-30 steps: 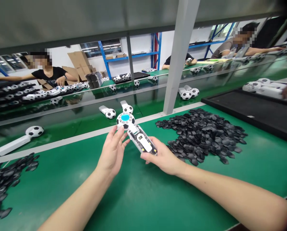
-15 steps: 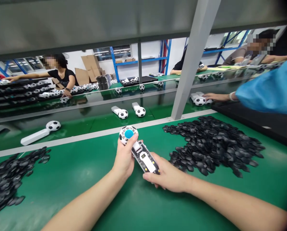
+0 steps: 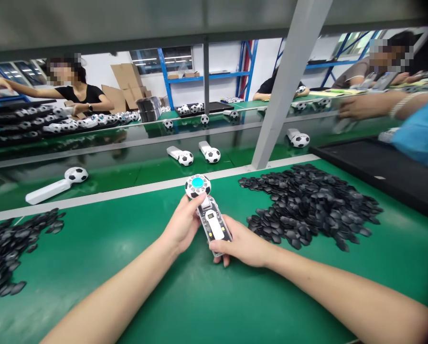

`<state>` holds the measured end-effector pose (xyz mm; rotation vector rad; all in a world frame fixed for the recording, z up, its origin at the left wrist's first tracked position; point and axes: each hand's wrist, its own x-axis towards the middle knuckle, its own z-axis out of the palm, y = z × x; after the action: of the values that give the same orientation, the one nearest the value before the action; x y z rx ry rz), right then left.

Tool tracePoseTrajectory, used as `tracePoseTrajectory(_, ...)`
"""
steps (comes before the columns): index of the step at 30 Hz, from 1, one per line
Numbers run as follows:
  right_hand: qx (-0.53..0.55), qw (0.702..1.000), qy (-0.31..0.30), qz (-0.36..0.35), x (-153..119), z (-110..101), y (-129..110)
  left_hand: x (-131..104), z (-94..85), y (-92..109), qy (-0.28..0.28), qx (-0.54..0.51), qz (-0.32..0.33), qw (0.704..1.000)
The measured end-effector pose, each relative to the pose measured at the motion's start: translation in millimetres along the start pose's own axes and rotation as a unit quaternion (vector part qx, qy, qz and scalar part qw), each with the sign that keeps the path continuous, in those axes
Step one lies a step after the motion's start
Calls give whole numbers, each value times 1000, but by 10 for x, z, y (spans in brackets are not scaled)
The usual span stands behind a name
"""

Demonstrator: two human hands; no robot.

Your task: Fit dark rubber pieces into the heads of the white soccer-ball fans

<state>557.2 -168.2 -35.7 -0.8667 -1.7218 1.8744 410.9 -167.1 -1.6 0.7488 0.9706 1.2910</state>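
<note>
At the far left of the green surface [image 3: 92, 267] lies a heap of small black pieces [image 3: 9, 248]. Beyond it, on the conveyor belt [image 3: 128, 167], rests a finished white handle with a football head [image 3: 56, 185].

At centre, the left hand [image 3: 180, 224] has its grip pinched on the neck of a handheld device [image 3: 208, 215], just below its round football-patterned head with a blue centre. The right hand [image 3: 240, 243] has its grip wrapped around the lower end of the clear, open handle, where a white insert shows. The device is held just above the surface, tilted away from the person.

Judged from this hold, the exposed insert could slip out if the handle tips, and the head could twist off line if the pinch pushes sideways.

To the right sprawls a larger pile of black pieces [image 3: 310, 203], near enough for the right forearm to scatter. A slanted grey post [image 3: 289, 86] rises behind it. At the far right, a black tray [image 3: 379, 167] and a co-worker's blue sleeve [image 3: 420, 138].
</note>
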Motion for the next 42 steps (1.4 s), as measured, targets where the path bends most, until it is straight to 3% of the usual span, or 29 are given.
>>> tracePoseTrajectory(13,-33,999,33,-8,20,-22,17,-23,-61,29,-82,31,-9,996)
tracePoseTrajectory(37,21,1000,16,-4,41,-54,31,33,-44,-62,-49,13,-22,998)
tracePoseTrajectory(42,56,998,6,-26,80,-76,48,-50,-11,-146,-68,52,-64,994)
